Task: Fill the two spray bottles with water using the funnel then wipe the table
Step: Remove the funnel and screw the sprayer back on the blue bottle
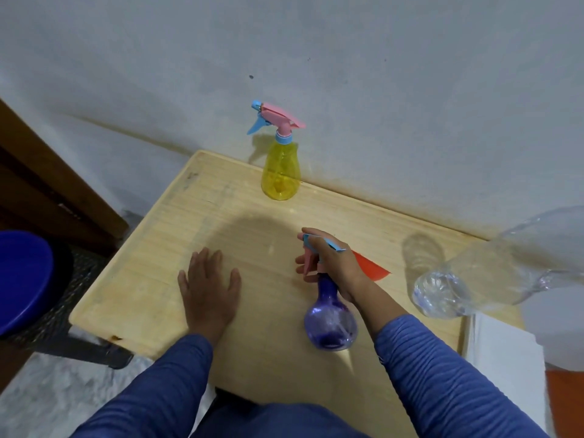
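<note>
Two spray bottles on wooden table (132, 279): yellow spray bottle (280, 172) upright at far edge by wall, purple spray bottle (330, 324) nearer, tilted. Right hand (328, 260) grips purple one's trigger head, fingers curled round it. Left hand (208, 289) flat on tabletop, fingers spread, holding nothing. One red funnel (371, 268) just behind right hand, partly hidden. One clear plastic bottle (458, 279) at right. One blue stool (22, 276) left of table.
</note>
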Available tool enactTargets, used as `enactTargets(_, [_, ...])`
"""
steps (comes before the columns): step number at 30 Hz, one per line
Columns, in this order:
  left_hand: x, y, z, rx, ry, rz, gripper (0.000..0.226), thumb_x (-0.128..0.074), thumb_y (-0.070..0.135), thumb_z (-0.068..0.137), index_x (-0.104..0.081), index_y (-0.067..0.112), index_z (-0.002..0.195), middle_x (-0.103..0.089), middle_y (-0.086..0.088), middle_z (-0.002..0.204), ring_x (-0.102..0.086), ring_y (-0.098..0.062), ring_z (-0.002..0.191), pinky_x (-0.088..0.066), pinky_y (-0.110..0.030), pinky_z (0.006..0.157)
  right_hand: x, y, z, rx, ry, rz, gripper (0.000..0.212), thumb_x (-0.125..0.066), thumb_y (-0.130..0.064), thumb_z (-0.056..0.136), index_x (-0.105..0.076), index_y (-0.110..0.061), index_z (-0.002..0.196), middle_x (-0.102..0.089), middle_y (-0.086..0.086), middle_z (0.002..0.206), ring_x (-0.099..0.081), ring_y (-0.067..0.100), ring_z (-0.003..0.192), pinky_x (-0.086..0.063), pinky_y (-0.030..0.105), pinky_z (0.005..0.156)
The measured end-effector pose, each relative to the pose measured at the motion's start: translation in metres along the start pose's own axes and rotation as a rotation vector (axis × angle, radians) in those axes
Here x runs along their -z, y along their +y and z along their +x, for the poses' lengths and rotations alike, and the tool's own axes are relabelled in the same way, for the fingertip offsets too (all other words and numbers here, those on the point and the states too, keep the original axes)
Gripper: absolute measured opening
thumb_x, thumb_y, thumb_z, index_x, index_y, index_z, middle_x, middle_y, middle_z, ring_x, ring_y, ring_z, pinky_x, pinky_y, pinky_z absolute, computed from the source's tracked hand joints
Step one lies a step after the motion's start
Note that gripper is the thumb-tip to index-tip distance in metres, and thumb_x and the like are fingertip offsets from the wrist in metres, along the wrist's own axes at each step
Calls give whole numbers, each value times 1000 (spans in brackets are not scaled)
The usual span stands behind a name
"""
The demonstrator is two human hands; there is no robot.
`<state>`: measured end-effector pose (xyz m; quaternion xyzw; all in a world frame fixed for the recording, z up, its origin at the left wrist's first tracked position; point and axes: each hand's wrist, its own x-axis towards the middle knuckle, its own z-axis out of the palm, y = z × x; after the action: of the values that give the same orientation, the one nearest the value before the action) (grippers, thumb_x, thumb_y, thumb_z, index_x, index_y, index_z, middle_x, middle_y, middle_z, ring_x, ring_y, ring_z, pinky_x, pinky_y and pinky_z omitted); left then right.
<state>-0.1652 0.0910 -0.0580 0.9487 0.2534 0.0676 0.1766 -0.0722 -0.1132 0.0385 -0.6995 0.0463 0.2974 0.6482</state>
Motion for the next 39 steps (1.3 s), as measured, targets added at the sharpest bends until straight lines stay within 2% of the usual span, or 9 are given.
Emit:
enactTargets(3, [0,-1,0,-1,-7,-5,48,-44,42,91,-40,16,132,-35,-8,145,-23,-25,140,-15,-53,113,2,-3,-1,13,-20,35,30,-51,-24,93,-60,-18,121,-69,16,98,-70,30,82,-58,38,72])
enactTargets(9, [0,0,0,-1,-8,-14,49,-44,42,91,-40,15,132,-34,-8,145,-22,-25,140,-14,-53,113,-3,-4,-5,67,24,25,24,-52,-20,89,-67,-14,107,-55,11,60,-52,27,56,-48,33,52])
enactTargets(19, [0,0,0,-5,-17,-1,49,-43,41,92,-40,15,133,-32,-8,147,-20,-25,141,-12,-52,114,0,-18,-15,260,51,119,34,-53,-19,95,-55,-18,129,-67,22,95,-69,22,95,-56,38,87])
enactTargets(22, [1,0,1,-5,-40,1,49,-41,41,93,-38,14,134,-30,-8,148,-18,-25,142,-10,-52,115,2,-24,-21,350,72,9,33,-55,-21,94,-57,-22,127,-71,-1,101,-67,8,100,-50,21,74])
enactTargets(27, [2,7,2,11,-106,13,49,-38,39,95,-35,14,137,-25,-7,151,-12,-23,144,-6,-53,115,9,-20,-30,411,97,-57,31,-58,-15,92,-62,-15,123,-66,3,120,-63,1,102,-47,12,66])
enactTargets(32, [-3,29,-3,-262,-163,-130,58,-31,47,90,-40,15,137,-34,-6,149,-24,-22,141,-17,-51,112,12,-12,-39,423,119,-41,39,-61,-5,88,-57,-5,126,-66,10,114,-65,-5,89,-46,7,76])
enactTargets(34, [-6,40,-6,-401,-222,-286,67,-29,54,84,-42,16,136,-39,-4,146,-29,-21,138,-25,-44,112,13,-6,-44,408,153,1,45,-64,-2,84,-55,-7,128,-66,10,117,-65,-4,94,-45,7,79])
enactTargets(37, [-1,60,-12,-505,-430,-544,77,-37,61,77,-38,15,139,-36,10,140,-31,-6,133,-23,-19,109,14,8,-49,366,221,-79,59,-73,-7,79,-52,-18,133,-67,-4,116,-61,-1,106,-48,14,88])
enactTargets(39, [8,77,-13,-565,-533,-665,69,-45,59,76,-39,21,134,-36,20,134,-34,6,123,-24,-4,99,11,18,-52,329,309,-143,59,-75,-11,77,-53,-17,131,-65,-13,110,-60,-9,97,-48,16,86])
